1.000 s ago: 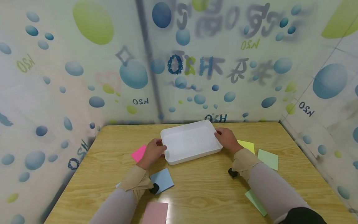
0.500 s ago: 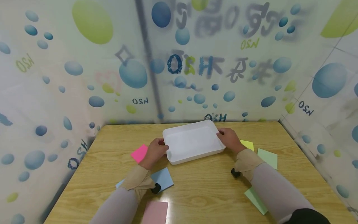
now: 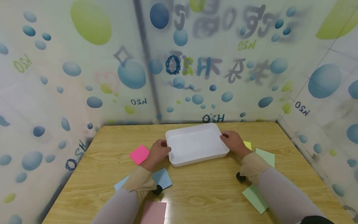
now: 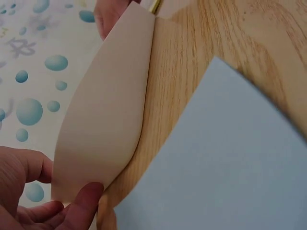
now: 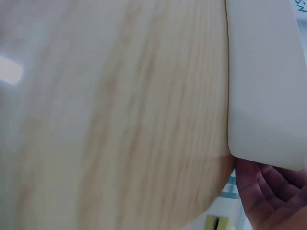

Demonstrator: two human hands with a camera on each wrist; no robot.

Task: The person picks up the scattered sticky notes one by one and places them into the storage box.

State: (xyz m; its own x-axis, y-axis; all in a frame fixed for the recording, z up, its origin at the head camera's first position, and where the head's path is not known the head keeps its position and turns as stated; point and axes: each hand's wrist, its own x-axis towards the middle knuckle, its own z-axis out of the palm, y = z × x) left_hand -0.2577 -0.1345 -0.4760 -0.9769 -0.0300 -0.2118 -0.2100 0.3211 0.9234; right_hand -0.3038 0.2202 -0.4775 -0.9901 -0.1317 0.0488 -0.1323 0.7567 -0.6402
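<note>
A shallow white rectangular tray with rounded corners sits toward the back of the wooden table, turned slightly, nothing inside it. At its left end my left hand pinches the wall between thumb and fingers, which the left wrist view shows closely on the tray. My right hand grips the opposite end, its thumb at the rim. From the right wrist, curled fingers press against the tray's end wall, partly hidden behind it.
Coloured paper squares lie around: bright pink, blue and dusty pink on the left; yellow and pale green by the right arm. A bubble-patterned curtain closes off the table's back.
Both hands have shifted the tray a little to the right across the table, uncovering more of the bright pink square. The grip at each end stays the same. The head view has shifted slightly.
</note>
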